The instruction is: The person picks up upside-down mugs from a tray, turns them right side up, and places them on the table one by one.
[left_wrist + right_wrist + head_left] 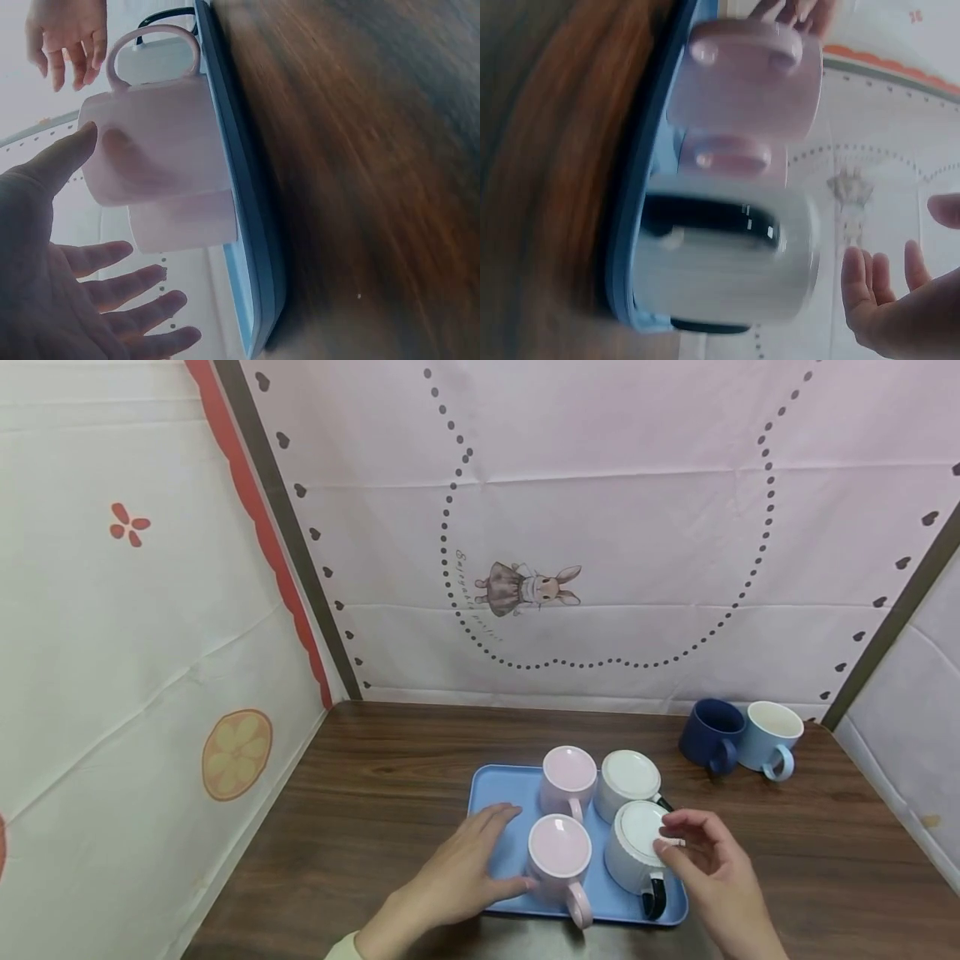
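Two pink mugs stand one behind the other on a blue tray (491, 781), bases up, the front one (559, 852) with its handle toward me. To their right are two white mugs with black handles, also upside down: a rear one (630, 774) and a front one (637, 847). My left hand (468, 864) is spread over the tray's left side, its thumb close to the front pink mug (157, 142). Beside the front white mug (727, 277), my right hand (716, 868) has loosely bent, parted fingers with nothing between them.
Behind the tray to the right, a dark blue mug (711, 735) and a light blue mug (768, 739) stand upright side by side near the back wall. The brown wooden table (390, 777) is bounded by a printed cloth (615, 543) at the back and sides.
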The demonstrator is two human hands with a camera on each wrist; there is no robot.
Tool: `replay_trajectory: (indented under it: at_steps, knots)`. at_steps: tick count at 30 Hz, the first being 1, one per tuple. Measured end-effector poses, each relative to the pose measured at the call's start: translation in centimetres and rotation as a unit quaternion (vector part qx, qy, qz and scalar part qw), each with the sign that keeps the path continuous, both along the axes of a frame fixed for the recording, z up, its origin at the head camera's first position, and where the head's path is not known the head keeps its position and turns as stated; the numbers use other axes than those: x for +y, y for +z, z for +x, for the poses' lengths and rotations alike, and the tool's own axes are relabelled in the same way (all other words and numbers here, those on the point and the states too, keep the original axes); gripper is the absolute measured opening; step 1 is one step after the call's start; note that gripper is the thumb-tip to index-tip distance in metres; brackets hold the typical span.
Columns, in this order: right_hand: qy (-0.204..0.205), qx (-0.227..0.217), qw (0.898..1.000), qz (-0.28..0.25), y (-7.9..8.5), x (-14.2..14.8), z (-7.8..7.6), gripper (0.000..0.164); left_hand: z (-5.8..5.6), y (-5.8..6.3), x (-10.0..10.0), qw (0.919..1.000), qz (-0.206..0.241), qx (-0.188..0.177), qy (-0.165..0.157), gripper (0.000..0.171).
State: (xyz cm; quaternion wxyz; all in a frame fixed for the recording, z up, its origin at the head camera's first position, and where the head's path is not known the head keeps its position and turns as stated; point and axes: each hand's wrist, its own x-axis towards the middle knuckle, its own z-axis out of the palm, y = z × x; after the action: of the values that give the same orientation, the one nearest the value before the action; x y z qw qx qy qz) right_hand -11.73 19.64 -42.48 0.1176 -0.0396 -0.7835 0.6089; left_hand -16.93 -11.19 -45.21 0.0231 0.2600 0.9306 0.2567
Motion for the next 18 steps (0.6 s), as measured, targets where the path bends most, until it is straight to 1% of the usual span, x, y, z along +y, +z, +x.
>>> replay_trajectory:
  at_steps: [3,4,10,11,14,15,18]
  knots:
    - [0.036,0.028,0.999,0.017,-0.2,-1.0,0.5,0.038,0.0,0.0,0.3,0.9999,0.009,-0.006,-0.004,0.09]
    - [0.048,0.019,0.998,0.018,-0.2,-1.3,0.7,0.04,0.0,-0.1,0.3,0.9999,0.011,-0.005,-0.005,0.091]
    - [0.129,0.024,0.99,0.046,-0.5,-3.0,1.3,0.052,0.2,-0.2,1.0,0.9998,0.021,0.001,-0.006,0.094]
    - [0.143,0.044,0.987,0.05,-0.8,-3.3,1.4,0.053,0.2,-0.3,1.2,0.9997,0.023,0.0,-0.006,0.094]
    - [0.177,0.076,0.979,0.066,-1.3,-3.8,1.5,0.056,0.2,-0.3,1.5,0.9995,0.029,0.001,-0.01,0.096]
    - [0.181,0.072,0.978,0.069,-1.4,-4.0,1.5,0.058,0.2,-0.3,1.6,0.9995,0.03,0.001,-0.012,0.096]
    - [0.182,0.028,0.98,0.073,-1.5,-4.6,1.6,0.065,0.2,-0.3,1.8,0.9994,0.032,0.001,-0.014,0.097]
